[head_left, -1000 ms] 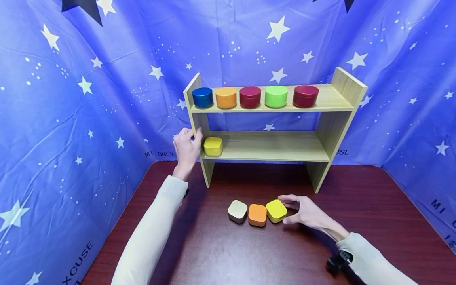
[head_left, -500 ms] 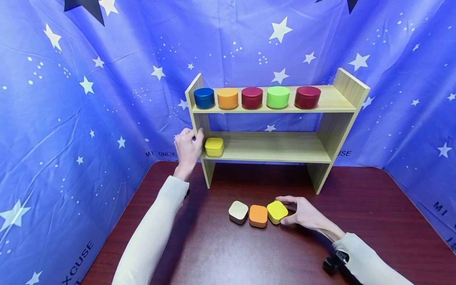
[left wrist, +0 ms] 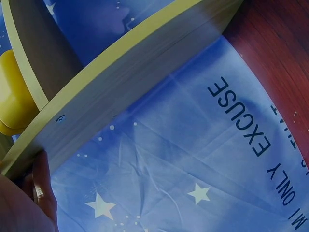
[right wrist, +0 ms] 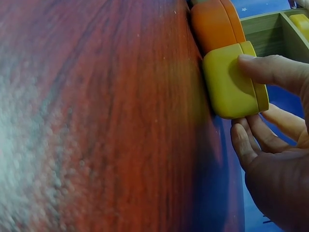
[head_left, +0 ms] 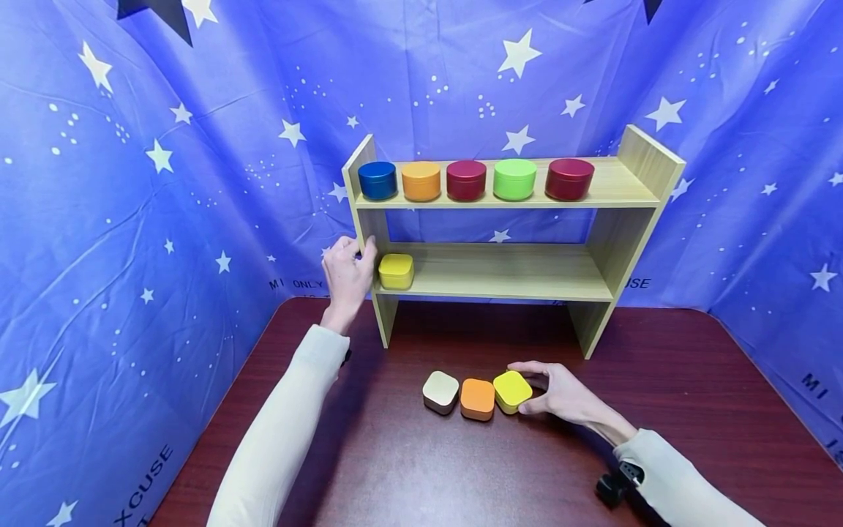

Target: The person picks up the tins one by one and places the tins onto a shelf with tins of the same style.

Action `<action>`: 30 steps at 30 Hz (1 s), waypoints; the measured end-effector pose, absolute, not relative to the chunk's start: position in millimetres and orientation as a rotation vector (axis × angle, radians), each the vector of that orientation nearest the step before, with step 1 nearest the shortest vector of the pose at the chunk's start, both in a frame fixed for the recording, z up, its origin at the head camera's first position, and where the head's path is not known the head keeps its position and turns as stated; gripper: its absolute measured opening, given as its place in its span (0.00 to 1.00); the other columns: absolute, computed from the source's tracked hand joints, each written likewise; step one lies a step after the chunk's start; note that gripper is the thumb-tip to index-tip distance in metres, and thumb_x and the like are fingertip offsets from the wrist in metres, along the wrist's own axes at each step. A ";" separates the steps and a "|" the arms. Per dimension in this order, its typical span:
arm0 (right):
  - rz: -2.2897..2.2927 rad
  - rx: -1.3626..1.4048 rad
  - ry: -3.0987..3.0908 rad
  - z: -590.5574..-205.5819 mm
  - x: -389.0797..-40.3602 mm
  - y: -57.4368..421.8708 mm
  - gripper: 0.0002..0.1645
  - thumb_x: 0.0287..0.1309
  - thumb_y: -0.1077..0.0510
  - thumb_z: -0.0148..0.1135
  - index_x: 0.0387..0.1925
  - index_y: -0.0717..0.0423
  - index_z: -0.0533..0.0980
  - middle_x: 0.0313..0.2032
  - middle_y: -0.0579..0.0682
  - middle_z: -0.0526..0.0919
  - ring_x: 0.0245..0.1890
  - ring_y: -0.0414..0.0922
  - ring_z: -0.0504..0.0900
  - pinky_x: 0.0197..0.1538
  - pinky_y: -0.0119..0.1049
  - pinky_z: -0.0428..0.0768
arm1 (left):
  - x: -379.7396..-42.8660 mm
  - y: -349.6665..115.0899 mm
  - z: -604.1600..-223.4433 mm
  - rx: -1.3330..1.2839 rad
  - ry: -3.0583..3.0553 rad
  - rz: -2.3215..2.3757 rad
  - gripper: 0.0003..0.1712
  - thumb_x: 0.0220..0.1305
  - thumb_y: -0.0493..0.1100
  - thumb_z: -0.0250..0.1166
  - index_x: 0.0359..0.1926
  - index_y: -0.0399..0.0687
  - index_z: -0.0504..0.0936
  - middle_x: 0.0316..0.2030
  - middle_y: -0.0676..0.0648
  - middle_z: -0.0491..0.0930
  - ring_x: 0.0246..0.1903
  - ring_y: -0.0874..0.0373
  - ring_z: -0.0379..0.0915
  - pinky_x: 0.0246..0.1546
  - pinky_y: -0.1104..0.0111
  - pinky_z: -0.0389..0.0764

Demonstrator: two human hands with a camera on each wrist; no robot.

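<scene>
My left hand [head_left: 349, 272] grips the left side panel of a two-tier wooden shelf [head_left: 500, 271], thumb on the inner side and fingers outside. Just right of that thumb, a yellow square tin [head_left: 396, 271] sits on the lower board. On the table in front, my right hand [head_left: 563, 391] holds another yellow square tin [right wrist: 231, 82] between thumb and fingers. That tin still rests on the tabletop, touching an orange square tin [head_left: 477, 400]. Left of the orange one stands a cream-topped square tin [head_left: 440, 392] with a dark lower part.
Along the upper board stand round tins: blue [head_left: 378, 181], orange [head_left: 421, 181], dark red [head_left: 466, 181], green [head_left: 514, 179] and a second dark red tin [head_left: 569, 179]. A starry blue cloth [head_left: 197, 219] surrounds the dark red wooden table [head_left: 408, 468].
My right hand has shifted slightly left, its fingers settling closer round the yellow tin. The left hand keeps its hold on the shelf's side panel. The view has drifted a little.
</scene>
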State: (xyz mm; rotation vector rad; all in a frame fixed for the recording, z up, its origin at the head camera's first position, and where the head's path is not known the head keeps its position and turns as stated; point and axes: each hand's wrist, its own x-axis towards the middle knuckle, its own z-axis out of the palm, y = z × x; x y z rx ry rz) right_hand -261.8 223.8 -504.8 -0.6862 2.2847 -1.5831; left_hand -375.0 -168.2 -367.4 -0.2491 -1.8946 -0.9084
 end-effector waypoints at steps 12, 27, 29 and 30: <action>-1.654 -0.669 2.223 -506.5 -261.1 226.9 0.41 0.51 0.71 0.77 0.67 0.78 0.72 0.60 0.78 0.81 0.54 0.27 0.85 0.52 0.26 0.86 | -372.8 -168.0 -367.4 -0.249 -1.899 -0.912 0.26 0.71 0.42 0.69 0.17 0.30 0.82 0.23 0.32 0.80 0.27 0.34 0.77 0.37 0.43 0.75; -1.694 -0.615 2.274 -492.0 -256.3 227.8 0.39 0.51 0.71 0.79 0.65 0.76 0.75 0.59 0.75 0.83 0.53 0.28 0.86 0.53 0.25 0.85 | -373.1 -169.1 -365.9 -0.256 -1.883 -0.916 0.24 0.70 0.42 0.69 0.19 0.30 0.84 0.23 0.32 0.81 0.27 0.34 0.78 0.36 0.44 0.76; -1.689 -0.620 2.287 -487.8 -254.6 227.4 0.39 0.52 0.70 0.79 0.65 0.75 0.75 0.59 0.74 0.84 0.53 0.29 0.87 0.53 0.24 0.85 | -373.1 -169.0 -366.1 -0.255 -1.886 -0.913 0.24 0.70 0.43 0.69 0.19 0.30 0.84 0.23 0.32 0.81 0.27 0.34 0.78 0.36 0.43 0.76; -1.689 -0.624 2.290 -485.5 -253.9 227.2 0.38 0.52 0.70 0.79 0.65 0.75 0.75 0.59 0.74 0.84 0.53 0.29 0.87 0.53 0.24 0.84 | -373.1 -169.0 -366.3 -0.256 -1.886 -0.912 0.24 0.70 0.43 0.69 0.19 0.31 0.84 0.24 0.32 0.81 0.27 0.34 0.78 0.36 0.43 0.76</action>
